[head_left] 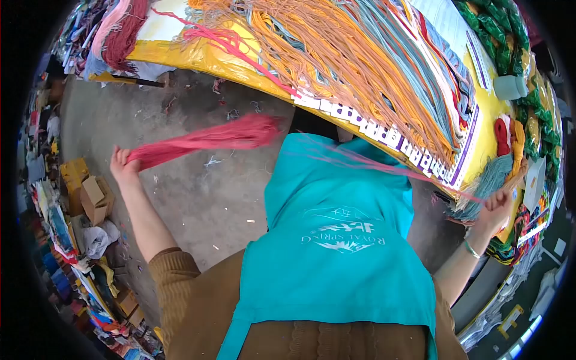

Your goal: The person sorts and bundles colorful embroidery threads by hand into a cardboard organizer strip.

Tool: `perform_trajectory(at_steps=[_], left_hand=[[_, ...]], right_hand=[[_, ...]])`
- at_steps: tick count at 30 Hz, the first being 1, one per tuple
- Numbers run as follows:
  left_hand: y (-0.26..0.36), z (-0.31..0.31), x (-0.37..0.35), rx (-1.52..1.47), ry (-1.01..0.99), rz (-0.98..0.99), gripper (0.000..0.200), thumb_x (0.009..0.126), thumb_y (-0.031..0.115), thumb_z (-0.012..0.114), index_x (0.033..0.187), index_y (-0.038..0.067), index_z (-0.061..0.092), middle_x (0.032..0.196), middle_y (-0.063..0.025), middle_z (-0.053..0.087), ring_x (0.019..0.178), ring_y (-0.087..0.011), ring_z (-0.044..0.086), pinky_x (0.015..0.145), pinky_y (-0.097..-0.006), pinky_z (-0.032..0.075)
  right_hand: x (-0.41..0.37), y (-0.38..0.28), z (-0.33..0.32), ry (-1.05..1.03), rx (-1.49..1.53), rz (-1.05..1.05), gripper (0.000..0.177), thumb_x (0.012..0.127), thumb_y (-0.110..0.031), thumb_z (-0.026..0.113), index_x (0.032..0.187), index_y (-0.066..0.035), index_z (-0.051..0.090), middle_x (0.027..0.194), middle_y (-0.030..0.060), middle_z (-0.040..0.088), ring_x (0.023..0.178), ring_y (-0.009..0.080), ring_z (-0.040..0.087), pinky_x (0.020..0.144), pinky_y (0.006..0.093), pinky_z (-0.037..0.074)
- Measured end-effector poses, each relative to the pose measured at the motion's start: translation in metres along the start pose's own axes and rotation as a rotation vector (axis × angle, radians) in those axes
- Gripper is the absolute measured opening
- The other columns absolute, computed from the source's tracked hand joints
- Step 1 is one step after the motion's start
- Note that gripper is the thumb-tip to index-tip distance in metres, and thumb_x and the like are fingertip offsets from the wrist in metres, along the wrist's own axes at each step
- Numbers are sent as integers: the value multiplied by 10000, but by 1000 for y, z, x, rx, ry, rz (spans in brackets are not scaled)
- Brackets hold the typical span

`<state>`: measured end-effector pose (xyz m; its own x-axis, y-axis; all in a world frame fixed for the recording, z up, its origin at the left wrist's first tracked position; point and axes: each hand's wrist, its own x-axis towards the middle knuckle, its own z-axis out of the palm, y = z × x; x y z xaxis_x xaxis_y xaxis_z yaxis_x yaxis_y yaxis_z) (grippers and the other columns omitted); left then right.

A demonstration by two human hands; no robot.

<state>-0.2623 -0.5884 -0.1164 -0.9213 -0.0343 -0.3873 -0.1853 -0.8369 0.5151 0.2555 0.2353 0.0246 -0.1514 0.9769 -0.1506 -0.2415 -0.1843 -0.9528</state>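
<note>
Far out on the left, my left hand is closed around one end of a crimson-pink hank of thread, which stretches right in the air above the floor. On the right, my right hand has its fingers pinched on a few thin pink strands. These strands run blurred across the front of the turquoise apron, apart from the hank. In front of me, orange, grey-blue, white and red threads lie in long rows on the yellow-covered table, with white number cards along its near edge.
A loose pink strand lies over the table's left part. Dark red bundles hang at the left corner. Green packages, a grey-green cup and a blue-grey hank are on the right. Cardboard boxes stand at left.
</note>
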Motion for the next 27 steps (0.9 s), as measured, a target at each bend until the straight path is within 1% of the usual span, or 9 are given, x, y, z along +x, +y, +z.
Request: perform_trajectory(at_steps=[3, 6, 9, 11, 13, 15, 18, 20, 27], left_hand=[[11, 33, -21, 10, 5, 168, 136, 964, 116, 498, 847, 58, 535, 521, 66, 324, 437, -65, 287, 443, -176, 283], [-34, 77, -51, 20, -184, 77, 210, 977, 164, 516, 1136, 31, 551, 526, 71, 339, 436, -55, 294, 440, -172, 296], [-124, 131, -101, -65, -477, -264, 515, 983, 229, 544, 1440, 51, 387, 543, 69, 364, 447, -42, 319, 451, -170, 311], [-189, 151, -127, -130, -628, -412, 614, 990, 227, 543, 1506, 65, 252, 603, 56, 411, 451, -34, 355, 439, -164, 338], [-240, 169, -156, -56, -686, -568, 611, 975, 253, 567, 1494, 81, 293, 689, 36, 447, 500, -28, 397, 455, -163, 348], [-281, 181, -186, 191, -633, -586, 614, 943, 265, 611, 1459, 56, 353, 770, 12, 486, 554, -57, 451, 492, -196, 400], [-319, 214, -223, 542, -649, -572, 419, 915, 220, 630, 1262, 14, 518, 796, -37, 564, 605, -115, 525, 563, -255, 456], [-333, 223, -229, 651, -689, -548, 151, 928, 165, 603, 1002, 33, 590, 766, -56, 597, 626, -121, 558, 571, -262, 456], [-358, 229, -229, 649, -578, -470, 110, 951, 154, 589, 901, 61, 558, 694, -26, 567, 586, -95, 527, 528, -241, 422]], right_hand=[[-12, -27, -2, 213, -202, -301, 134, 952, -112, 536, 875, -26, 604, 716, 1, 539, 474, 46, 329, 412, 194, 237], [-22, -7, 26, -68, -531, -419, 219, 933, -88, 562, 1103, 23, 644, 829, -1, 628, 522, 8, 378, 453, 183, 301], [-101, 34, 123, -482, -812, -88, 243, 920, -47, 520, 1113, -9, 661, 937, 10, 674, 591, 9, 408, 525, 172, 301], [-131, 74, 164, -869, -519, 139, 208, 943, -42, 498, 1139, -6, 559, 895, 47, 665, 741, 86, 553, 664, 227, 427], [-161, 80, 213, -1177, -473, 271, 253, 961, -37, 492, 1212, -21, 460, 859, 63, 650, 824, 120, 584, 746, 254, 450], [-179, 97, 238, -1308, -396, 393, 306, 965, -24, 492, 1257, -39, 401, 836, 59, 637, 809, 104, 575, 734, 247, 445], [-191, 117, 256, -1449, -324, 341, 331, 961, -8, 486, 1276, -40, 391, 819, 50, 624, 800, 90, 558, 717, 238, 440], [-191, 119, 258, -1457, -300, 397, 337, 950, -1, 508, 1269, -39, 407, 816, 47, 620, 789, 82, 549, 714, 227, 436], [-187, 125, 259, -1256, -580, -21, 322, 874, 15, 633, 1183, -32, 557, 683, 2, 544, 611, 59, 476, 571, 233, 423]])
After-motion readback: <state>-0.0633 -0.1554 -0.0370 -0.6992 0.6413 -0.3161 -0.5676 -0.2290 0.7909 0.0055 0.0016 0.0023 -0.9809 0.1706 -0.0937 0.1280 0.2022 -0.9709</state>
